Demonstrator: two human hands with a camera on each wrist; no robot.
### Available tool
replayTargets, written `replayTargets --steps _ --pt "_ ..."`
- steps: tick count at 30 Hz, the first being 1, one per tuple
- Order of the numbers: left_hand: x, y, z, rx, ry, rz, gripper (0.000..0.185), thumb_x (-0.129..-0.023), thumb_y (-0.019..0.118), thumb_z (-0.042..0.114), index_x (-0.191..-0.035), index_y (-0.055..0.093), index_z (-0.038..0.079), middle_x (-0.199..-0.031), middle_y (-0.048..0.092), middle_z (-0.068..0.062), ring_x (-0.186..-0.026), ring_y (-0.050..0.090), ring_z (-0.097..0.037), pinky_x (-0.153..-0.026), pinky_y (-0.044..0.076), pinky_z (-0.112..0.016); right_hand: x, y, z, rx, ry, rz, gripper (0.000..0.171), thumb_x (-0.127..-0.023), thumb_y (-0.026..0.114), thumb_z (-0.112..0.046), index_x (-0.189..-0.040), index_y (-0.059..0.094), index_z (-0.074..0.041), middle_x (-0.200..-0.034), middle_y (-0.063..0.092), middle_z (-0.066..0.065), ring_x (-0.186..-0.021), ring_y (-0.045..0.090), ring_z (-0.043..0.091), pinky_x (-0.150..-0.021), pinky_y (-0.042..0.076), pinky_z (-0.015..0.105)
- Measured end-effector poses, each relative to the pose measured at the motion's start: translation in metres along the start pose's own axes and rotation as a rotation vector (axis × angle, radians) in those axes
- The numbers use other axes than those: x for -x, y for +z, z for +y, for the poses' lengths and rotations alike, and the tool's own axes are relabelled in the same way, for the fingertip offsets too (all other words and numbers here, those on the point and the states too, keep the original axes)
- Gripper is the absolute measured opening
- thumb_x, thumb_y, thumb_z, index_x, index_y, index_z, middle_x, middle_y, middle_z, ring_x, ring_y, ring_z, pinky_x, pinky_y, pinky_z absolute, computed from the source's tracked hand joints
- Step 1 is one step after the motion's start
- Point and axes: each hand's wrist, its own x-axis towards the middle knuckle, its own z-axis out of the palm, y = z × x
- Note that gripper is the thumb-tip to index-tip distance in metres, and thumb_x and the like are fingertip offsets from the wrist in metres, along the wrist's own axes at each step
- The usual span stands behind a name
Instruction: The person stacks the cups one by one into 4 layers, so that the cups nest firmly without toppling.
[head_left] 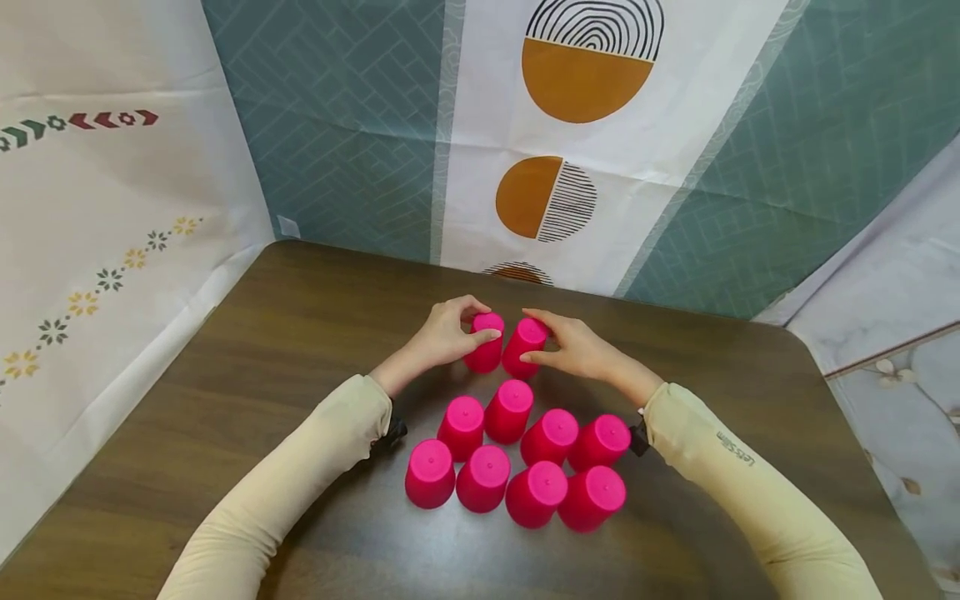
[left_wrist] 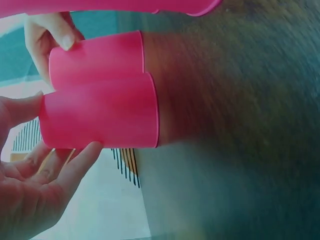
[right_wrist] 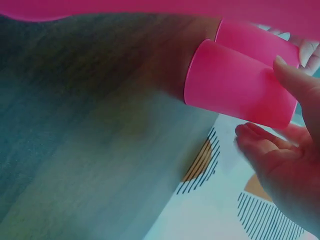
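Near the far side of the table, my left hand [head_left: 446,335] holds an upside-down bright pink cup [head_left: 484,352] between thumb and fingers, close to its base. In the left wrist view that cup [left_wrist: 102,112] overlaps the other one behind it. My right hand [head_left: 576,346] grips a second upside-down pink cup [head_left: 522,357] in the same manner, thumb on the near side. The right wrist view shows this cup [right_wrist: 237,85] with the thumb on its wall and the fingers below. Both cups are side by side with their rims close to the tabletop.
Nearer on the brown wooden table [head_left: 300,308] stand several more upside-down pink cups, among them a rear one [head_left: 510,411] and a front left one [head_left: 430,473]. A patterned cloth [head_left: 352,125] hangs along the table's back edge. White cloth [head_left: 112,250] hangs at the left.
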Motion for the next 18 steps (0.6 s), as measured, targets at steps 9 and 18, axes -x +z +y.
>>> replayTargets --steps 9,18 --pt "-0.003 -0.003 -0.004 -0.045 0.041 -0.043 0.040 -0.080 0.073 0.026 -0.113 0.060 0.006 -0.106 0.065 -0.010 -0.099 0.062 -0.025 -0.081 0.053 -0.038 0.018 -0.016 0.003 0.034 0.041 -0.065 0.080 -0.081 0.071 -0.037 -0.145 0.031 -0.010 -0.145 0.039 0.011 -0.131 0.039 0.028 -0.105 0.034 0.047" --pt "0.000 -0.001 -0.003 -0.043 0.065 -0.066 0.044 -0.084 0.068 0.026 -0.121 0.056 0.005 -0.114 0.061 -0.011 -0.103 0.059 -0.027 -0.087 0.051 -0.042 0.056 -0.027 0.008 -0.016 0.049 0.060 0.077 -0.084 0.068 -0.035 -0.146 0.029 -0.012 -0.143 0.039 0.009 -0.129 0.042 0.028 -0.099 0.039 0.051"
